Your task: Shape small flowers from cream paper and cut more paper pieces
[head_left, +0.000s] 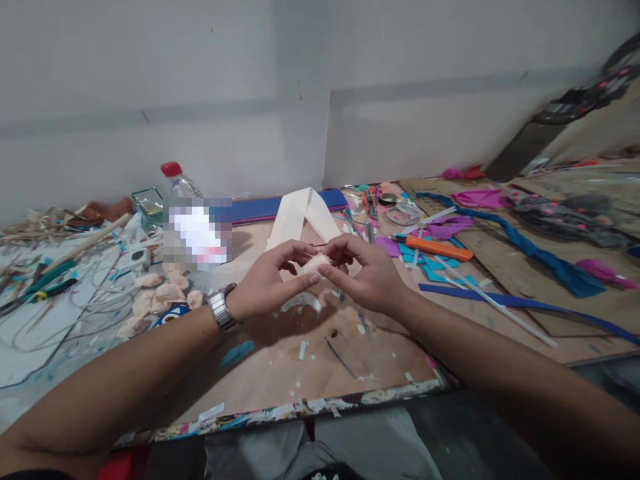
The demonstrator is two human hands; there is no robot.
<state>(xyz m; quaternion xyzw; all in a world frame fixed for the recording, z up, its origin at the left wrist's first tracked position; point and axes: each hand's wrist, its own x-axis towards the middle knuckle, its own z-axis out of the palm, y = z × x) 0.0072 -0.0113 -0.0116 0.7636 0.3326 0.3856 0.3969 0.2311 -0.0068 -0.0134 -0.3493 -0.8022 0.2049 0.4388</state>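
Note:
Above the middle of the worktable, my left hand (280, 275) and my right hand (357, 270) meet around a small pale peach piece of crinkled paper (316, 263). Fingers and thumbs of both hands pinch it from either side. Part of it is hidden behind the fingertips. Just behind the hands, a folded cream paper strip (291, 217) rises in an upside-down V. Several crumpled peach paper pieces (167, 293) lie left of my left wrist.
A red-capped bottle (173, 171) stands at the back left beside a blurred bright screen (197, 233). Pliers (50, 283) and wood scraps lie far left. On the right are an orange utility knife (435, 247), a blue strip (480, 298) and a cardboard sheet (530, 313).

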